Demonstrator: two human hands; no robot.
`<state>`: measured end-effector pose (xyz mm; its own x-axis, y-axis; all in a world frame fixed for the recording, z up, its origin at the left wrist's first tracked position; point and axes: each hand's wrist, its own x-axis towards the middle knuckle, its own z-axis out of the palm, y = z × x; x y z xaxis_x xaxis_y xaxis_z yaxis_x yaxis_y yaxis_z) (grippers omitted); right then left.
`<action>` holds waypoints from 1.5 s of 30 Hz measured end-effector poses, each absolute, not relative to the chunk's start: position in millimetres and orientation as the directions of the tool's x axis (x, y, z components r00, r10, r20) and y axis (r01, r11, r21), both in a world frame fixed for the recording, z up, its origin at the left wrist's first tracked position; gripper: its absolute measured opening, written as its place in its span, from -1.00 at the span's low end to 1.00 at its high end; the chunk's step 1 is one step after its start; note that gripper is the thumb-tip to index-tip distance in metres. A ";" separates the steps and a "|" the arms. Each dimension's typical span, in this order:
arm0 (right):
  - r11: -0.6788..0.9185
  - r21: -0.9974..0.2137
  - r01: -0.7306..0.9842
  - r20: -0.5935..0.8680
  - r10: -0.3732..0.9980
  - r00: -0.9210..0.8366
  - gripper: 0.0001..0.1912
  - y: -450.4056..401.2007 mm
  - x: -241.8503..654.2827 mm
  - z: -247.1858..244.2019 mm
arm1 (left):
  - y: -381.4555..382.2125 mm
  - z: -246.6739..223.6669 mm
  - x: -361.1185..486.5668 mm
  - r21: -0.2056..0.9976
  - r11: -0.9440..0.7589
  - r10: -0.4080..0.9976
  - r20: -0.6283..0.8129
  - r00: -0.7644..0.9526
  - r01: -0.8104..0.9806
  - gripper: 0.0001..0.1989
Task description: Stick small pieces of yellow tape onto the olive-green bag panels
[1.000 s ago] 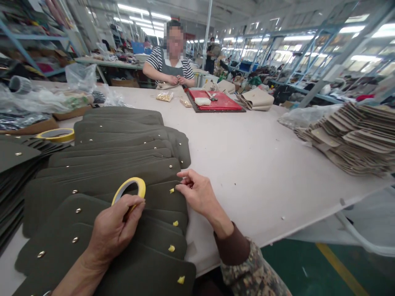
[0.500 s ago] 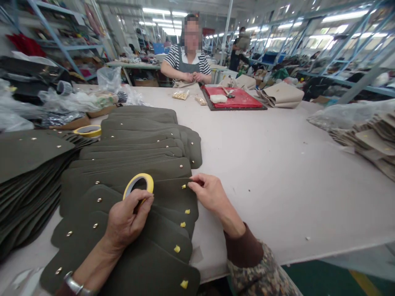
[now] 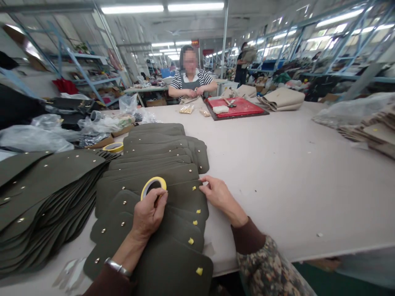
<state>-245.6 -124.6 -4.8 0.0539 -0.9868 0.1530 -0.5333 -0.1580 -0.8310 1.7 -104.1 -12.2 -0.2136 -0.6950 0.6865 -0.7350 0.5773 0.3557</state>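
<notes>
Dark green flat pieces (image 3: 173,250) with metal rivets lie overlapped in a long row on the pale table. Several yellow tape bits (image 3: 191,241) stick near the right ends of the nearer ones. My left hand (image 3: 150,211) is closed on a roll of yellow tape (image 3: 163,181), above the middle of the row. At the right edge of the row, my right hand (image 3: 217,196) pinches the corner of a green piece, just right of the uppermost yellow bit.
More green pieces (image 3: 61,193) are fanned at the left, near another tape roll (image 3: 113,147). Plastic bags lie behind. Across the table (image 3: 277,176), a person works beside a red board (image 3: 243,107) with a hammer. Beige pieces (image 3: 381,131) are stacked at the right.
The camera view has tilted up and shifted left, so the scene sits lower and further right. Both hands keep nearly the same places over the green pieces, the left still with the tape roll.
</notes>
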 end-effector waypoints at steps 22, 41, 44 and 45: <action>-0.271 -0.346 -0.898 -0.110 -0.939 0.325 0.37 -40.7 -176.6 22.7 | -104.2 -8.6 0.2 0.409 0.606 -0.701 0.680 -0.215 -0.682 -0.78; -0.537 -0.256 -0.804 -0.014 -0.829 0.559 -0.07 -71.6 -189.4 61.6 | -85.1 28.4 19.0 0.420 0.587 -0.621 0.782 -0.053 -0.692 -0.92; -0.464 -0.294 -0.836 0.058 -0.881 0.469 -0.18 -90.9 -204.7 70.2 | -91.5 22.1 24.5 0.374 0.596 -0.592 0.803 -0.073 -0.711 -0.89; -0.405 -0.302 -0.863 0.092 -0.913 0.397 -0.20 -93.6 -207.7 63.6 | -94.3 18.7 23.6 0.376 0.597 -0.580 0.813 -0.058 -0.709 -0.86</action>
